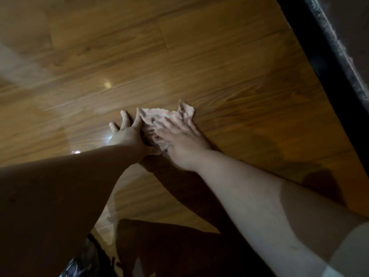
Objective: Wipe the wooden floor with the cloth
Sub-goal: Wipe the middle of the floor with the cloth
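A glossy wooden floor [179,56] of long brown planks filled most of the frame. Small bright light reflections [107,84] sat at centre left. A dark edge [319,60] bordered by a fuzzy grey strip [337,43] ran diagonally across the upper right.

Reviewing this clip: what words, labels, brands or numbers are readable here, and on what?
None readable. The crumpled pale pink cloth, glossy brown wooden floor, dark furniture edge, left hand and right hand show no lettering; the patterned object at the bottom edge is too blurred to tell.
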Tool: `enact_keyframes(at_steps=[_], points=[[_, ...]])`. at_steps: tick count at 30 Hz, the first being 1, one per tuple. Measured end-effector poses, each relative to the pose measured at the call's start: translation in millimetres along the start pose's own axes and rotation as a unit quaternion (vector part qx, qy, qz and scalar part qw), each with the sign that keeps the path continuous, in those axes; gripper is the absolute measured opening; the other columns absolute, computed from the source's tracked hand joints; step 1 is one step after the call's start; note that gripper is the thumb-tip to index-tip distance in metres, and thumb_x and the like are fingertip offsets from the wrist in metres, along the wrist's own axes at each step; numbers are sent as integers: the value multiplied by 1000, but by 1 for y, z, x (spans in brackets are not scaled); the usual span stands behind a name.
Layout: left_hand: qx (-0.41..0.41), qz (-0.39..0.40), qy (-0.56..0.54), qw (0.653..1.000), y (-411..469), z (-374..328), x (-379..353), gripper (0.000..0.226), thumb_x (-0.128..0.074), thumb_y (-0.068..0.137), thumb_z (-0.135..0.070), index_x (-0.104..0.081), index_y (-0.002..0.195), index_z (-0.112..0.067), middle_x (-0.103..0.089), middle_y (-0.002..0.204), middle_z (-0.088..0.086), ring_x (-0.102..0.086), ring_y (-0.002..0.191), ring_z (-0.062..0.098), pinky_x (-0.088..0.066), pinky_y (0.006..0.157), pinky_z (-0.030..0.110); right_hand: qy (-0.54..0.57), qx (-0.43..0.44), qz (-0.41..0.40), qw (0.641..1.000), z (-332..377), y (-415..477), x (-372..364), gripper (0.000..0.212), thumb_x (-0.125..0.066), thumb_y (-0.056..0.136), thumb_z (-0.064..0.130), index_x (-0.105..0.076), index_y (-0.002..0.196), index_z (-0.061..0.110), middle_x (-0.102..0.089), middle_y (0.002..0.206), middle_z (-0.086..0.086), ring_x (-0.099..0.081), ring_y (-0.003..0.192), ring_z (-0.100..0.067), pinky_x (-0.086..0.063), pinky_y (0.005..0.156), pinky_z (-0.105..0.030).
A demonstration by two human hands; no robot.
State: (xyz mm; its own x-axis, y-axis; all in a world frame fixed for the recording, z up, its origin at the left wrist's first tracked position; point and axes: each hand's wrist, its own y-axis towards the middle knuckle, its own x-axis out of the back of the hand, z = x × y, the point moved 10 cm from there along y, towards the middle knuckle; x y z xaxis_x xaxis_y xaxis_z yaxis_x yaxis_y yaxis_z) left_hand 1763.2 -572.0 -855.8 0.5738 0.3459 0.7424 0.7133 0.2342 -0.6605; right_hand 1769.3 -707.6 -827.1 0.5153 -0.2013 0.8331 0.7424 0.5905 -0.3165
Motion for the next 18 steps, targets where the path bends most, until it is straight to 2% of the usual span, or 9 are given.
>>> enact_keyframes(at_steps=[2,5,6,8,10,12,15,16,18], points=[[6,3,-8,1000,-3,1,-3,132,-86,56,-55,8,148,-47,26,157,-8,14,144,41,-27,111,54,-81,9,-35,996,-34,-2,23,51,-32,92,38,-40,143,35,-22,159,6,-10,148,-18,-4,119,-44],[21,16,-12,1000,1,5,-3,132,-86,56,-53,9,147,-49,27,156,-10,15,145,38,-24,111,56,-58,-195,-142,969,-148,-16,77,48,-39,97,32,-41,144,24,-37,151,-5,-30,140,-25,-22,116,-44],[19,17,-12,1000,-2,4,-4,132,-87,56,-53,9,147,-50,27,156,-11,15,145,37,-23,112,55,-25,-279,-165,946,-183,-34,88,50,-38,98,33,-37,147,22,-35,152,-8,-28,141,-27,-21,116,-43],[19,8,-19,1000,1,7,0,133,-87,55,-52,8,147,-50,26,156,-13,15,145,36,-22,112,55,29,-413,-164,895,-222,-45,96,56,-31,101,40,-20,154,28,-15,162,-2,-8,149,-25,-6,120,-44],[18,1,-29,999,1,8,2,133,-88,54,-51,6,148,-50,24,157,-14,15,145,34,-21,113,55,74,-480,-142,863,-219,-40,85,59,-29,102,39,-2,155,36,4,163,1,6,149,-26,3,120,-47],[16,-3,-38,999,4,8,3,136,-89,51,-50,5,149,-47,22,157,-14,14,146,34,-20,113,55,76,-433,-109,891,-177,-10,69,59,-29,103,33,3,151,44,10,163,3,11,149,-28,4,118,-51],[18,-22,-38,999,1,8,1,144,-90,47,-52,8,152,-35,17,159,-14,12,146,32,-19,116,50,-6,-194,-13,981,-65,29,24,65,-34,99,30,3,148,52,15,161,8,16,147,-28,7,116,-53],[18,-25,-38,999,2,6,2,145,-90,47,-53,8,152,-31,16,159,-13,12,146,32,-19,116,49,-25,-110,12,993,-31,33,11,65,-36,97,35,0,148,52,14,161,11,17,147,-25,11,116,-51],[17,-43,-48,998,4,8,9,145,-89,48,-54,7,153,-27,14,160,-11,11,146,33,-16,117,46,-40,-20,20,999,6,40,5,64,-40,95,47,-8,150,50,9,161,15,15,147,-18,14,114,-46]])
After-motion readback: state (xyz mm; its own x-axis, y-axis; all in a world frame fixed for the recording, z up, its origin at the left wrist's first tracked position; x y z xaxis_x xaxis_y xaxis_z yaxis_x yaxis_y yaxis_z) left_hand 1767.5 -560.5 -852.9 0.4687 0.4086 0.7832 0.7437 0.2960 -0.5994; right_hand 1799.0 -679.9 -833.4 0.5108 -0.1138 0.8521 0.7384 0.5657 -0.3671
